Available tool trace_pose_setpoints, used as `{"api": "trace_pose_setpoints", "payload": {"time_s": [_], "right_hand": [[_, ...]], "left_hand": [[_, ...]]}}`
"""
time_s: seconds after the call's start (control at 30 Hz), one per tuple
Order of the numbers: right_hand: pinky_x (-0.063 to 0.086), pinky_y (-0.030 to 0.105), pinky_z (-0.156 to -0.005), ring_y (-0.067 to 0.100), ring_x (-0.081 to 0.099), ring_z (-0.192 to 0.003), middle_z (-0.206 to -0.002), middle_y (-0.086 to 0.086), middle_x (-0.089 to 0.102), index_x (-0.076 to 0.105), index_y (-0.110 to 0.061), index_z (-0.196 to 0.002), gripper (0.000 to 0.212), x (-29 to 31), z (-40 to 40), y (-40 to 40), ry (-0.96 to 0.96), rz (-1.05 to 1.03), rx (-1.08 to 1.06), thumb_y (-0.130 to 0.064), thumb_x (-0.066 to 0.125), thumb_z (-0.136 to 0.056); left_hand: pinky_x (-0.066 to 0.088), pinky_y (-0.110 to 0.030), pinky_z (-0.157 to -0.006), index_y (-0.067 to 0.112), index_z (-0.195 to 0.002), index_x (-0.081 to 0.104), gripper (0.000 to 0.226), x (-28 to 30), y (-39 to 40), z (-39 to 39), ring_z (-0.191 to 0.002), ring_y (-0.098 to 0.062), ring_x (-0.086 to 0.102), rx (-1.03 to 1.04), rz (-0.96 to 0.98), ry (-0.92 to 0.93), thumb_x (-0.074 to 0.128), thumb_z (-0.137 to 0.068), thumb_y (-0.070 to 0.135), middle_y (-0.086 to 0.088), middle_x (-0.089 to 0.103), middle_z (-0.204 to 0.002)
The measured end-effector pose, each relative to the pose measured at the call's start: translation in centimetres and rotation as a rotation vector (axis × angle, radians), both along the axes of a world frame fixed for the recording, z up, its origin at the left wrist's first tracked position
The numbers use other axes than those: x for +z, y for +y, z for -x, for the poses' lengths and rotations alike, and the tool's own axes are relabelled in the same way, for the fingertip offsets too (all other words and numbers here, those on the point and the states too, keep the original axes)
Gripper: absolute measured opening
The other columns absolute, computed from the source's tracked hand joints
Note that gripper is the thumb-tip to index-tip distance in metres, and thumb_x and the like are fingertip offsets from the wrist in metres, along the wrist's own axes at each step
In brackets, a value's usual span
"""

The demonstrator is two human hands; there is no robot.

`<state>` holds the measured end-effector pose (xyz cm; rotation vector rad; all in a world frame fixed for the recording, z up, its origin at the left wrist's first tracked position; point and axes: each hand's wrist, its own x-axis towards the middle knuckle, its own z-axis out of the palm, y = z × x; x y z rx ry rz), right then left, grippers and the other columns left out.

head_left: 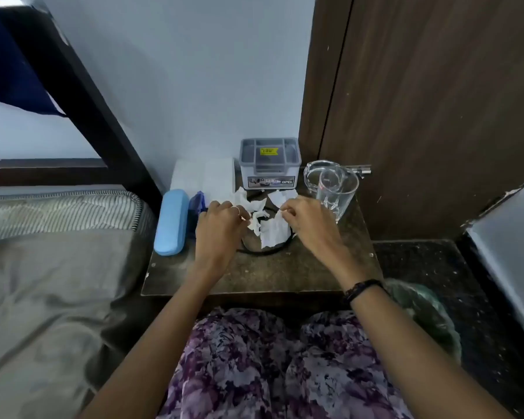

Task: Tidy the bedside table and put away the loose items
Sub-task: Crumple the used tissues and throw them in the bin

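Several crumpled white tissues [270,228] lie in the middle of the dark bedside table [285,270], over a black cable loop [263,251]. My left hand [221,222] rests at their left edge, fingers curled onto a tissue. My right hand [306,217] pinches a tissue at their right side. A light blue glasses case [171,222] lies along the table's left edge, with a small blue object [198,202] beside it. At the back stand a grey organizer box [270,163], a glass ashtray [315,173] and a clear drinking glass [335,192]. A folded white cloth [203,175] lies at the back left.
A bed with a grey blanket [52,282] adjoins the table's left side. A brown wooden door [436,116] stands behind on the right. A bin lined with a green bag [424,316] sits on the floor at the table's right front corner. My floral-clothed lap [270,364] is below.
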<state>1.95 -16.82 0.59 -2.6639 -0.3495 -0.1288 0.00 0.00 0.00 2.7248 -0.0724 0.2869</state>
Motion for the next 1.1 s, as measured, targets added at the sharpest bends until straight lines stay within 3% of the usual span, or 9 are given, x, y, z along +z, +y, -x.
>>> {"api": "trace_pose_setpoints", "payload": {"time_s": [0.1, 0.2, 0.27, 0.43, 0.63, 0.77, 0.87, 1.0, 1.1], "right_hand": [[0.055, 0.036, -0.078, 0.022, 0.067, -0.089, -0.106, 0.007, 0.069, 0.067, -0.011, -0.109, 0.026, -2.5, -0.6, 0.6, 0.082, -0.014, -0.028, -0.027, 0.062, -0.089], [0.053, 0.037, -0.075, 0.027, 0.066, -0.092, -0.11, 0.007, 0.064, 0.064, -0.012, -0.113, 0.04, -4.6, -1.0, 1.6, 0.179, 0.086, -0.054, -0.039, 0.065, -0.084], [0.047, 0.032, -0.067, 0.026, 0.066, -0.089, -0.11, 0.006, 0.061, 0.063, -0.013, -0.111, 0.041, -5.5, -1.5, 1.9, 0.141, 0.139, -0.072, -0.043, 0.064, -0.084], [0.046, 0.032, -0.065, 0.026, 0.066, -0.089, -0.104, 0.002, 0.062, 0.064, -0.014, -0.101, 0.017, -6.5, -2.5, 1.9, 0.042, 0.139, -0.089, -0.027, 0.056, -0.093], [0.053, 0.033, -0.063, 0.023, 0.067, -0.077, -0.096, 0.001, 0.067, 0.068, -0.015, -0.101, 0.018, -6.1, -1.8, 0.7, -0.097, -0.118, -0.159, -0.026, 0.058, -0.092], [0.055, 0.033, -0.057, 0.015, 0.066, -0.068, -0.086, -0.004, 0.07, 0.07, -0.017, -0.089, 0.011, -5.0, 0.2, -1.5, -0.192, -0.33, -0.236, -0.026, 0.065, -0.087], [0.054, 0.034, -0.058, 0.012, 0.066, -0.069, -0.085, -0.005, 0.07, 0.071, -0.017, -0.088, 0.009, -4.6, 2.5, -4.1, -0.248, -0.457, -0.285, -0.025, 0.067, -0.086], [0.05, 0.022, -0.065, 0.006, 0.062, -0.072, -0.085, -0.004, 0.069, 0.072, -0.015, -0.091, 0.01, -4.7, 6.5, -9.4, -0.264, -0.571, -0.451, -0.021, 0.067, -0.085], [0.048, 0.017, -0.068, 0.007, 0.063, -0.072, -0.082, -0.003, 0.068, 0.07, -0.023, -0.09, 0.008, -6.4, 9.5, -14.6, -0.24, -0.64, -0.647, -0.017, 0.067, -0.085]], "left_hand": [[0.041, -0.037, -0.07, 0.012, -0.094, 0.073, 0.017, -2.2, 0.1, -1.1, -0.093, -0.027, 0.055, 0.058, -0.035, -0.007, 0.06, -0.083, 0.015, -0.008, 0.069, -0.088], [0.043, -0.04, -0.077, 0.017, -0.115, 0.065, 0.031, -4.5, -0.2, -2.1, -0.101, -0.028, 0.053, 0.028, -0.141, 0.041, 0.06, -0.084, 0.016, -0.007, 0.067, -0.102], [0.044, -0.041, -0.081, 0.019, -0.127, 0.056, 0.042, -6.0, -0.3, -3.0, -0.103, -0.03, 0.053, -0.016, -0.234, 0.051, 0.061, -0.085, 0.017, -0.007, 0.063, -0.106], [0.046, -0.036, -0.061, 0.014, -0.099, 0.071, 0.023, -8.1, -0.3, -4.0, -0.075, -0.028, 0.06, -0.016, -0.405, -0.155, 0.07, -0.077, 0.013, -0.006, 0.066, -0.081], [0.039, -0.035, -0.065, 0.013, -0.095, 0.072, 0.021, -5.6, -0.6, -2.5, -0.079, -0.027, 0.059, 0.024, -0.191, -0.294, 0.058, -0.083, 0.025, -0.003, 0.07, -0.085], [0.025, -0.029, -0.065, 0.02, -0.099, 0.071, 0.027, -3.5, -2.8, 0.0, -0.079, -0.015, 0.045, 0.005, -0.051, -0.347, 0.051, -0.086, 0.032, 0.004, 0.069, -0.085], [0.028, -0.028, -0.066, 0.022, -0.1, 0.07, 0.027, -2.5, -5.8, 2.0, -0.079, -0.012, 0.044, -0.004, 0.093, -0.318, 0.052, -0.084, 0.033, 0.007, 0.067, -0.083], [0.045, -0.03, -0.059, 0.026, -0.101, 0.069, 0.022, -2.1, -12.0, 5.4, -0.067, -0.011, 0.055, -0.072, 0.356, -0.136, 0.06, -0.081, 0.029, 0.008, 0.067, -0.08], [0.054, -0.029, -0.066, 0.029, -0.11, 0.065, 0.023, -2.8, -18.3, 7.5, -0.074, -0.014, 0.067, -0.142, 0.478, 0.246, 0.056, -0.09, 0.033, 0.002, 0.074, -0.087]]}}
